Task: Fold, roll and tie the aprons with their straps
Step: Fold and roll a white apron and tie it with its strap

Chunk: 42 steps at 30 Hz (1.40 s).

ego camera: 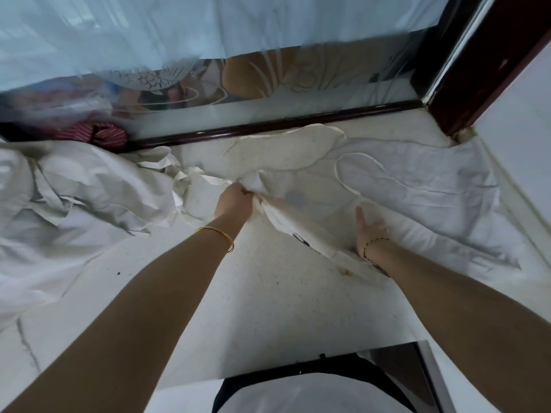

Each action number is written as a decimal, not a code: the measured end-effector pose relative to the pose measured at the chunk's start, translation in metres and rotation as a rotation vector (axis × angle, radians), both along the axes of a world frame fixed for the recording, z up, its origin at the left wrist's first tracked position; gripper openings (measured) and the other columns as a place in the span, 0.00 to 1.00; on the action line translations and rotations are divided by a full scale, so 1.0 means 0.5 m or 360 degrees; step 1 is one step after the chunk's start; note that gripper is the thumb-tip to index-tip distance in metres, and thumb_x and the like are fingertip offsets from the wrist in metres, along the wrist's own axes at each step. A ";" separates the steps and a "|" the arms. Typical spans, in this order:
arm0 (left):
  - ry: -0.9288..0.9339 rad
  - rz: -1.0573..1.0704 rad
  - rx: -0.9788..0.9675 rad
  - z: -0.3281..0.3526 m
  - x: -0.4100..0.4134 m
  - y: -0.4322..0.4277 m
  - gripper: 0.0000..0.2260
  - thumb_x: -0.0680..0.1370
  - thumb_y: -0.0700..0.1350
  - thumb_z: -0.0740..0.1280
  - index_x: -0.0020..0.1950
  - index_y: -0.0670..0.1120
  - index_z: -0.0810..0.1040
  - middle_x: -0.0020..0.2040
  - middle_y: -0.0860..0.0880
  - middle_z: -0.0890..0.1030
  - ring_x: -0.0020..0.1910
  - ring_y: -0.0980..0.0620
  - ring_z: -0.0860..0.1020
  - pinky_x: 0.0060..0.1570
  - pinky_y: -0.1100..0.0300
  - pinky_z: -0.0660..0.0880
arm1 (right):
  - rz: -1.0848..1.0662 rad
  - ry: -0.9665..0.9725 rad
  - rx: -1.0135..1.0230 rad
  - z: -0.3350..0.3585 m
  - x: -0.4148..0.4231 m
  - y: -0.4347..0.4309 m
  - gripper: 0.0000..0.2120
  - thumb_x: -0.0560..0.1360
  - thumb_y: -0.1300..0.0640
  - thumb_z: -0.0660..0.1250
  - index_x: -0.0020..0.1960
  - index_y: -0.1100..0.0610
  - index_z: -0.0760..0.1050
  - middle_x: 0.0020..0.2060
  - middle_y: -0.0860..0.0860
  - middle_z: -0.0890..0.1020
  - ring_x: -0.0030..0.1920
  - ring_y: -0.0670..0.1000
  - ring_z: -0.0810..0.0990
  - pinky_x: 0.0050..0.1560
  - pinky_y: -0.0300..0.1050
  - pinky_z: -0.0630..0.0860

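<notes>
My left hand pinches the near edge of the apron spread on the counter; my right hand lies flat on it, fingers straight. I'd draw the edge across evenly — the right pinning the crease — keeping the strap clear.

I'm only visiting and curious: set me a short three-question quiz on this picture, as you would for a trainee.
1. True or false: the left hand grips a bunched fold of the white cloth apron.
2. The right hand is: A) flat on the apron, B) curled round a strap, C) raised in the air?
3. Fill in: the dark red striped cloth lies at the back ____ of the white speckled counter.
Key: 1 true; 2 A; 3 left.
</notes>
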<state>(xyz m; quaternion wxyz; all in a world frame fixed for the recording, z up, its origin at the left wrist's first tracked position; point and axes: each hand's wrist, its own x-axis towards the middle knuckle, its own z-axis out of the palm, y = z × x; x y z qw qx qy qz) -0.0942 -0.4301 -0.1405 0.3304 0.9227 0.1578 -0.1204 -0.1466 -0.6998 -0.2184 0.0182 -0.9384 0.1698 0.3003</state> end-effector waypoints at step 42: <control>0.0465 -0.0795 0.0813 -0.131 0.128 0.208 0.20 0.81 0.40 0.54 0.74 0.50 0.65 0.71 0.44 0.63 0.63 0.42 0.70 0.61 0.55 0.68 | 0.0420 -0.0501 0.0136 0.068 0.351 0.104 0.34 0.76 0.68 0.57 0.76 0.52 0.47 0.75 0.60 0.48 0.67 0.64 0.66 0.59 0.58 0.71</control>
